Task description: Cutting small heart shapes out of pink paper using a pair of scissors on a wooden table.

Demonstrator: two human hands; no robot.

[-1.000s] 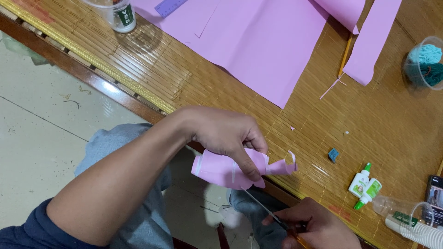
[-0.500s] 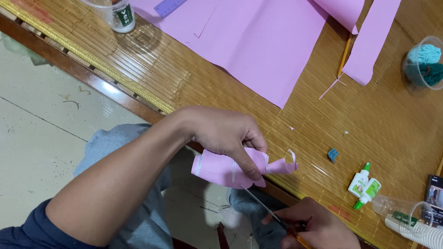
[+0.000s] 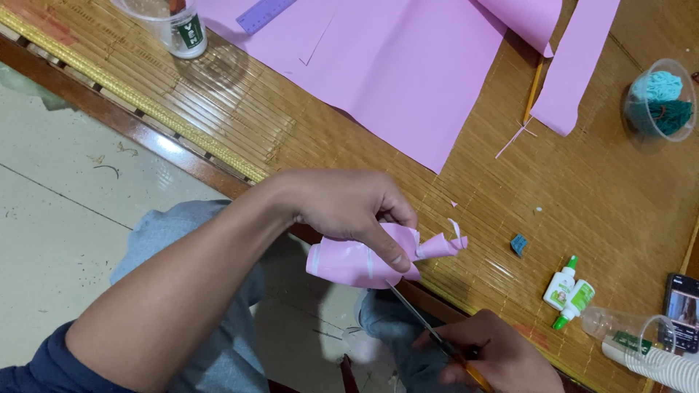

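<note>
Right now your left hand (image 3: 346,211) has its grip clamped on the rolled pink paper piece (image 3: 364,260), thumb pressed across the roll and fingers curled over the top, holding it just off the near edge of the worktop (image 3: 597,211) above your lap. Your right hand (image 3: 495,360) sits below and to the right of the roll, its grip closed around the orange handles of the scissors (image 3: 437,338), whose thin blades reach up to the underside of the paper; whether they are biting into it you cannot tell from this angle. Judging by the curled, white-edged flaps at the roll's right end, some shaping looks done, while the left part of the roll looks whole, so trimming seems to be partway. Beyond the roll, farther up the worktop, lies the big pink sheet (image 3: 393,65) with a purple ruler (image 3: 266,14) on it. To the roll's right sit a small teal scrap (image 3: 518,244), two glue bottles (image 3: 569,291) and a stack of paper cups (image 3: 655,356); far upper right, a clear cup of teal yarn (image 3: 659,98).
</note>
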